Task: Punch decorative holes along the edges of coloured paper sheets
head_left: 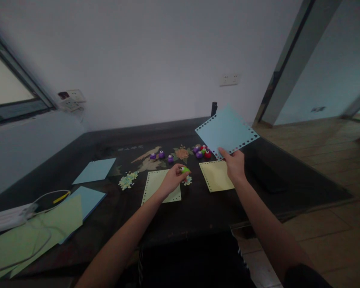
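At the lower left of the frame, overlapping yellow-green rectangular paper sheets (63, 216) lie over blue paper sheets (91, 198); you can't count either from here. At lower centre, your left hand (170, 181) pinches one small, rounded, bright-green piece (185, 170) between thumb and fingers, above one pale-green paper sheet with holes along its edges (156, 182). The piece looks like hard, smooth plastic — likely light but a little slippery, so grip its sides.

Right of centre, your right hand (235, 165) pinches the near corner of one light-blue paper sheet with edge holes (228, 130), raised over one yellow hole-edged paper sheet (217, 176). Expect the blue one to be light and floppy, easily creased, and weakest at its perforated rim; the plain paper inside that rim should give a safer hold.

Left of centre, one more blue paper sheet (96, 171) lies flat. Farther back, you have three small purple rounded pieces (161, 155) at mid-frame — then, right of them, a tight cluster of purple, red and green rounded pieces (204, 151), at least five.
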The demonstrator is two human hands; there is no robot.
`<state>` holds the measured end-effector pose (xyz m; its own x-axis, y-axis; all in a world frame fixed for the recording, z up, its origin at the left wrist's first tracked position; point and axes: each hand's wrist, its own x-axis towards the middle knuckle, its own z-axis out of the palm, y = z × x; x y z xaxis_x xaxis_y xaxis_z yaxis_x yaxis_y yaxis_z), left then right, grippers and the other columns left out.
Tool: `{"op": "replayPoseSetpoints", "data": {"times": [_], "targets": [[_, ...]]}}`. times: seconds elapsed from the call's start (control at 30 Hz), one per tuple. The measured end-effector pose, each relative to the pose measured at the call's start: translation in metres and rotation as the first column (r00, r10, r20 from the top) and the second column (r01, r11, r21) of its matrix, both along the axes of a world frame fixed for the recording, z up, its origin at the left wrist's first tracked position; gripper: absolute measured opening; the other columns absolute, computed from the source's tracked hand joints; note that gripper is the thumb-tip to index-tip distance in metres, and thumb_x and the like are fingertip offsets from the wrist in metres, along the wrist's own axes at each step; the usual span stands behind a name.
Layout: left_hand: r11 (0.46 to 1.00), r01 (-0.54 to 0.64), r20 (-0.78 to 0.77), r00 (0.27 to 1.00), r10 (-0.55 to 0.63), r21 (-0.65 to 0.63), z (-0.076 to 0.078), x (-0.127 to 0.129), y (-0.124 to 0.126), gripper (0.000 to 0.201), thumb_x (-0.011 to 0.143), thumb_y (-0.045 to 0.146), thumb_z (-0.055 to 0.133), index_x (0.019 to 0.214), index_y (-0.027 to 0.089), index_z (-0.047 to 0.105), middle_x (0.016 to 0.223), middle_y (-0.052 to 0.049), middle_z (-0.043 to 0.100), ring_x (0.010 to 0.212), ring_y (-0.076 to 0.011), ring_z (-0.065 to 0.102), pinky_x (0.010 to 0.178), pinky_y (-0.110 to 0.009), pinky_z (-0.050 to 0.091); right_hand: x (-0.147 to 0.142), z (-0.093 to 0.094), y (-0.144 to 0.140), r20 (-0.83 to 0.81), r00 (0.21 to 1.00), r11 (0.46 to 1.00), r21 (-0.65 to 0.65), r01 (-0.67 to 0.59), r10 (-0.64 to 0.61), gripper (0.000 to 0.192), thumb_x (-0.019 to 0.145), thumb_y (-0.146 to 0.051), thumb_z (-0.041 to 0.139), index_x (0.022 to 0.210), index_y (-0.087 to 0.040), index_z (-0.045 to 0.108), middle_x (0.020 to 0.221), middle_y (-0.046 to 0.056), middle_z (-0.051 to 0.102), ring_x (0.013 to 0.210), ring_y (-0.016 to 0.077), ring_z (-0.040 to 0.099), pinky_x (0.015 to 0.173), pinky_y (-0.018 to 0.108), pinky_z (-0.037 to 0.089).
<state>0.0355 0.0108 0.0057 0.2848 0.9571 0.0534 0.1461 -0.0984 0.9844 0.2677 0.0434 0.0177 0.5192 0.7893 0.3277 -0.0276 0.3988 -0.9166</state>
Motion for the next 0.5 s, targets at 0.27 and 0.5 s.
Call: {"op": "replayPoseSetpoints", "data": {"times": [0.27, 0.5], "targets": [[0.960, -0.023, -0.279, 0.955, 0.104, 0.279, -0.010, 0.021, 0.052, 0.022, 0.072, 0.024, 0.063, 0.092, 0.015, 0.060, 0.081, -0.003, 0.065, 0.062, -0.0135, 0.060, 0.063, -0.027, 0.047, 0.052, -0.025, -0.004, 0.038, 0.999, 0.990, -0.136, -0.021, 0.026, 0.038, 0.058, -0.040, 0.074, 0.082, -0.012, 0.068, 0.086, 0.010, 0.072, 0.074, 0.0233, 0.067, 0.068, 0.036, 0.053], [0.946, -0.136, -0.440, 0.860, 0.260, 0.293, -0.025, 0.045, 0.115, 0.013, 0.071, 0.018, 0.064, 0.084, 0.013, 0.064, 0.081, -0.006, 0.066, 0.069, -0.0168, 0.061, 0.071, -0.030, 0.046, 0.060, -0.040, -0.006, 0.002, 0.999, 0.987, -0.157, -0.046, 0.047, 0.038, 0.058, -0.041, 0.074, 0.083, -0.012, 0.069, 0.088, 0.010, 0.072, 0.074, 0.0237, 0.066, 0.072, 0.039, 0.052]]}}
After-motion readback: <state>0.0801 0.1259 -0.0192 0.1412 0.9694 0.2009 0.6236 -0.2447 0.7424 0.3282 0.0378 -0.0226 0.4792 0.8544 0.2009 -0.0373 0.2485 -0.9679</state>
